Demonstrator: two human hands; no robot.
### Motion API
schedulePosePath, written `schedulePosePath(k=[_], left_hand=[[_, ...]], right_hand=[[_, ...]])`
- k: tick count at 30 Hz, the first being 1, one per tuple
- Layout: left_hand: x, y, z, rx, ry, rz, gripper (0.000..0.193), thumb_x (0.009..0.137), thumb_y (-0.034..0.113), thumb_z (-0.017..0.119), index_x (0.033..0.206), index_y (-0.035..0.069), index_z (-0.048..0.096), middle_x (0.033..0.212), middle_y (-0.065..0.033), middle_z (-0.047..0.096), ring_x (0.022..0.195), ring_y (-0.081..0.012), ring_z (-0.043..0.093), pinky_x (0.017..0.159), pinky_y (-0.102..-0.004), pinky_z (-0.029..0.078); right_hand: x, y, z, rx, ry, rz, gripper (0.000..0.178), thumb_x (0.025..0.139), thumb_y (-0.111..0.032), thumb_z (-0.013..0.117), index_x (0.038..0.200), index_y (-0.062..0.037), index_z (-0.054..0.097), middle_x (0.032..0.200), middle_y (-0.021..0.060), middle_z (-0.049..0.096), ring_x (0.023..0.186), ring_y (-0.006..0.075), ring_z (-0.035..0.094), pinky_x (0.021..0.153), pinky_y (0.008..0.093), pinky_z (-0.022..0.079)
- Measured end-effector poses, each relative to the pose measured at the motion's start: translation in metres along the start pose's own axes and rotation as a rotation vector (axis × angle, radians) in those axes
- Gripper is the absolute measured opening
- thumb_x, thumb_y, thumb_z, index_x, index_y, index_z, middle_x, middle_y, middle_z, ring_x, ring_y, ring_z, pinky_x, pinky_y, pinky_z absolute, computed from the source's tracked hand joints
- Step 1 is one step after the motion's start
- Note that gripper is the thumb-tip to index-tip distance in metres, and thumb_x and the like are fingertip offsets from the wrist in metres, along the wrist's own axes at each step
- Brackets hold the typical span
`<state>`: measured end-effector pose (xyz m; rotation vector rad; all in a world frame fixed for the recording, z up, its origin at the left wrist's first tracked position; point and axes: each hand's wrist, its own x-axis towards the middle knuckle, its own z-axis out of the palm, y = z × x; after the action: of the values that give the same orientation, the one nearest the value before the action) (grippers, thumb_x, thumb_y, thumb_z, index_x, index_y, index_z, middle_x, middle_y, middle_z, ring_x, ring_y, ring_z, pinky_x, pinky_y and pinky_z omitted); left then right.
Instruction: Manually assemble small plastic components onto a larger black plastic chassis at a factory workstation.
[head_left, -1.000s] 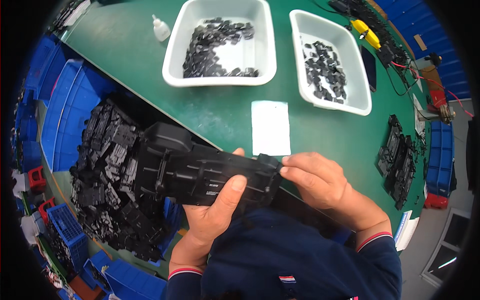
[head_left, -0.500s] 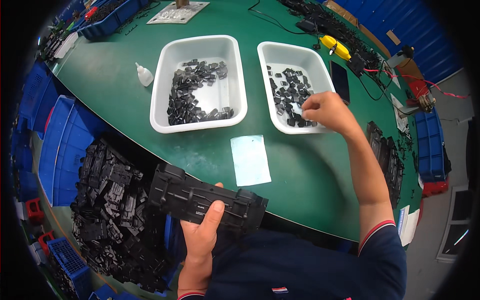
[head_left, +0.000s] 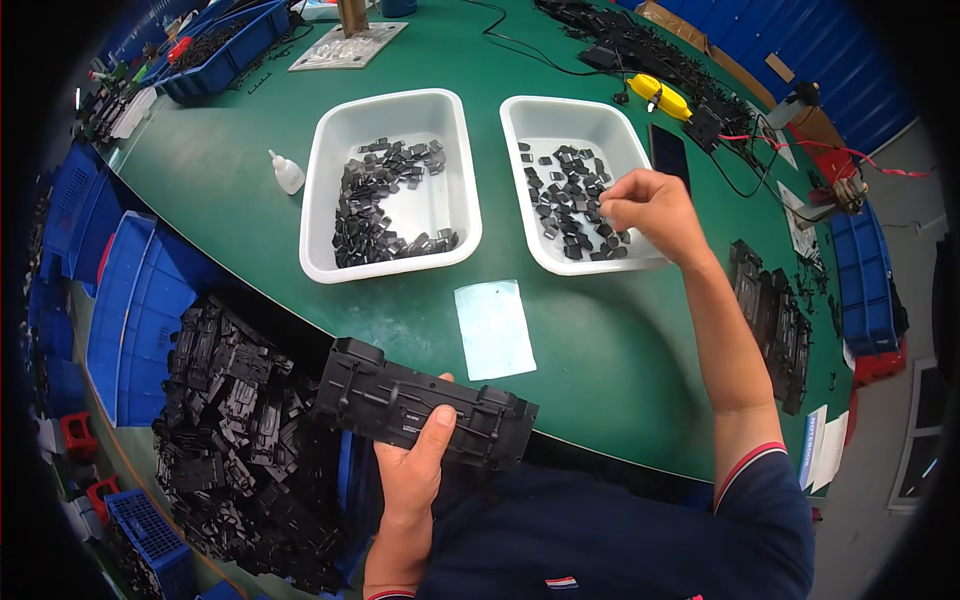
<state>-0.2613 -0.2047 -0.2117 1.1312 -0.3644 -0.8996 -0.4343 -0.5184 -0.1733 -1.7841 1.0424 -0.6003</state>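
My left hand point(head_left: 420, 465) grips a long black plastic housing point(head_left: 385, 402) near the table's front edge, thumb across its ribbed face and fingers underneath. My right hand point(head_left: 660, 215) hovers over the near right part of the right white tub point(head_left: 522, 190), thumb and fingertips pinched together. Whatever sits in that pinch is too small or hidden to make out. Small black plastic pieces point(head_left: 570, 190) lie scattered in this tub. More black pieces point(head_left: 362, 225) of a similar kind are heaped in the left white tub point(head_left: 312, 190).
A pale sheet point(head_left: 495, 330) lies before the tubs, and a white squeeze bottle point(head_left: 287, 173) stands left of them. Black housings point(head_left: 240, 430) fill a blue crate point(head_left: 130, 320) at the lower left. A phone point(head_left: 669, 155) and yellow block point(head_left: 660, 95) with cables lie right.
The view has shifted slightly. My right hand has risen a little from the right tub, fingers still pinched. My left hand keeps its hold on the housing.
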Motion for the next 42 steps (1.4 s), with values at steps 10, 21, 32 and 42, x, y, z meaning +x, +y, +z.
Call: schedulePosePath(k=[10, 21, 32, 42], left_hand=[[0.003, -0.012, -0.003, -0.086, -0.048, -0.132, 0.025, 0.087, 0.0, 0.062, 0.111, -0.004, 0.06, 0.107, -0.01, 0.064, 0.1, -0.0162, 0.062, 0.092, -0.0313, 0.047], [0.01, -0.017, -0.004, -0.191, -0.162, -0.237, 0.028, 0.09, 0.005, 0.061, 0.115, -0.004, 0.056, 0.111, -0.0133, 0.063, 0.1, -0.0177, 0.061, 0.089, -0.0319, 0.05], [0.014, -0.027, -0.011, -0.124, -0.218, -0.23, 0.027, 0.09, 0.008, 0.062, 0.114, -0.003, 0.056, 0.112, -0.0126, 0.062, 0.102, -0.0155, 0.059, 0.09, -0.0313, 0.048], [0.015, -0.026, -0.013, -0.093, -0.233, -0.223, 0.025, 0.09, 0.008, 0.061, 0.112, -0.003, 0.057, 0.109, -0.0099, 0.063, 0.096, -0.0121, 0.059, 0.086, -0.0287, 0.048]], right_hand=[[-0.078, -0.034, 0.021, 0.306, -0.096, -0.13, 0.015, 0.087, -0.002, 0.066, 0.101, 0.0012, 0.064, 0.082, 0.0049, 0.065, 0.073, 0.0108, 0.064, 0.062, 0.0244, 0.054], [-0.09, -0.028, 0.094, 0.283, -0.325, 0.075, 0.023, 0.088, -0.006, 0.066, 0.109, 0.0041, 0.063, 0.086, 0.0044, 0.066, 0.074, 0.0081, 0.061, 0.068, 0.0232, 0.052], [-0.082, -0.014, 0.132, -0.325, 0.01, -0.432, 0.014, 0.085, -0.003, 0.065, 0.098, -0.0019, 0.069, 0.076, 0.0114, 0.062, 0.066, 0.0212, 0.059, 0.06, 0.0319, 0.047], [-0.081, -0.012, 0.14, -0.334, 0.038, -0.311, 0.016, 0.083, -0.001, 0.062, 0.097, -0.0002, 0.069, 0.076, 0.0133, 0.062, 0.064, 0.0229, 0.06, 0.06, 0.0323, 0.048]])
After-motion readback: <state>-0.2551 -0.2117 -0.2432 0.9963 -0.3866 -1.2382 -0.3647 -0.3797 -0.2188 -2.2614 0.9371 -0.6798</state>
